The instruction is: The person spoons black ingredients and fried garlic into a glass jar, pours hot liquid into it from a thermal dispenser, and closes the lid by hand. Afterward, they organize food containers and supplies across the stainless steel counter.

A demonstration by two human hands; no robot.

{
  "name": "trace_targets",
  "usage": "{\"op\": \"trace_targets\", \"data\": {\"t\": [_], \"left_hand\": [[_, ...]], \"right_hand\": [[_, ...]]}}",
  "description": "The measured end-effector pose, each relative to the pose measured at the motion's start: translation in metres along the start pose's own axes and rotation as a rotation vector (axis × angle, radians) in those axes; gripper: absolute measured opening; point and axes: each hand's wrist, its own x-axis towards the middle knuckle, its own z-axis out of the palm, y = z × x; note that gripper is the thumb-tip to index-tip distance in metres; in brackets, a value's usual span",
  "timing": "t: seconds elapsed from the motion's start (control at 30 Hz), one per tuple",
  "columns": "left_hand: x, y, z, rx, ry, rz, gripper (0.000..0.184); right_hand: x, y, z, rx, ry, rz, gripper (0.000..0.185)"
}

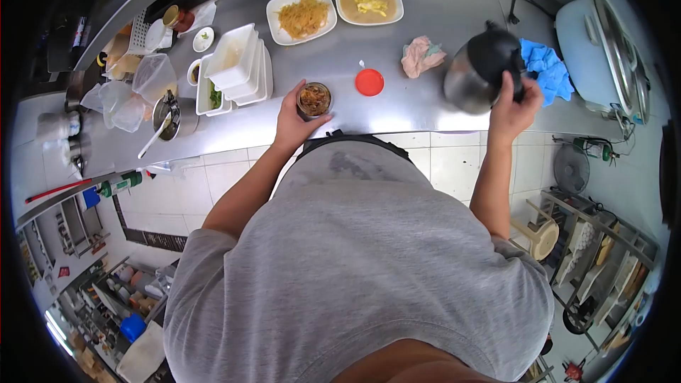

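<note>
My left hand (pixel 293 119) is wrapped round a small glass jar (pixel 314 101) with brown, flaky contents, at the front edge of the steel counter. My right hand (pixel 512 110) grips the handle of a kettle (pixel 472 79) with a steel body and black top. The kettle is slightly blurred, and I cannot tell whether its base touches the counter. A round red lid (pixel 369 82) lies between the jar and the kettle. Just left of the kettle is a crumpled pink cloth (pixel 423 57).
Two square white dishes, one of shredded food (pixel 303 15) and one of soup (pixel 369 0), stand behind. White stacked containers (pixel 236 64) and a metal pot with a spoon (pixel 170 117) are leftward. A blue cloth (pixel 546 71) and a large cooker (pixel 599 53) are rightward.
</note>
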Motion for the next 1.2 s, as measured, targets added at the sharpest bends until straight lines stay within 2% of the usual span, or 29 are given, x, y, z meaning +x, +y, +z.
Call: {"op": "trace_targets", "data": {"t": [0.07, 0.17, 0.23, 0.27, 0.33, 0.4, 0.47, 0.57, 0.67, 0.77, 0.87, 0.97, 1.07, 1.17, 1.2], "left_hand": [[-0.001, 0.003, 0.007, 0.012, 0.045, -0.053, 0.084], [-0.002, -0.010, 0.018, -0.025, 0.118, -0.029, 0.085], [-0.004, -0.004, 0.019, 0.090, 0.160, -0.034, 0.087], [-0.004, -0.001, 0.021, 0.139, 0.185, -0.033, 0.087], [-0.003, 0.001, 0.025, 0.166, 0.213, -0.060, 0.089], [-0.003, -0.005, 0.032, 0.134, 0.256, -0.071, 0.090], [-0.005, -0.007, 0.036, 0.105, 0.288, -0.079, 0.091], [0.003, -0.007, 0.038, 0.099, 0.323, -0.065, 0.092], [0.000, -0.004, 0.036, 0.170, 0.327, -0.062, 0.090], [0.001, -0.006, 0.036, 0.178, 0.317, -0.041, 0.089], [-0.001, -0.005, 0.038, 0.260, 0.354, -0.036, 0.089], [-0.002, -0.002, 0.037, 0.272, 0.345, -0.046, 0.088], [0.003, -0.005, 0.035, 0.192, 0.275, -0.048, 0.080], [0.001, -0.010, 0.040, 0.189, 0.385, -0.047, 0.077], [-0.001, -0.007, 0.039, 0.247, 0.396, -0.031, 0.075]], "right_hand": [[0.015, 0.031, 0.015, -0.028, 0.027, -0.007, 0.034], [0.036, 0.057, 0.047, -0.084, 0.000, -0.011, 0.034], [0.047, 0.055, 0.063, -0.180, -0.045, -0.040, 0.034], [0.048, 0.044, 0.066, -0.382, -0.059, -0.237, 0.040], [0.037, 0.015, 0.073, -0.334, -0.128, -0.348, 0.047], [0.003, 0.009, 0.084, 0.005, -0.560, -0.272, 0.044], [-0.041, 0.006, 0.103, -0.165, -0.711, -0.359, 0.043], [-0.060, -0.003, 0.117, -0.151, -0.640, -0.371, 0.044], [-0.072, -0.046, 0.123, 0.062, -1.197, -0.435, 0.046], [-0.091, -0.043, 0.141, -0.117, -1.523, -0.553, 0.052], [-0.079, -0.055, 0.157, 0.085, -1.394, -0.340, 0.051], [-0.071, -0.106, 0.163, 0.785, -1.175, 0.298, 0.041], [-0.103, -0.122, 0.173, 0.919, -1.178, 0.103, 0.039], [-0.114, -0.107, 0.175, 0.643, -1.261, -0.451, 0.042], [-0.103, -0.111, 0.171, 0.609, -1.292, -0.466, 0.039]]}}
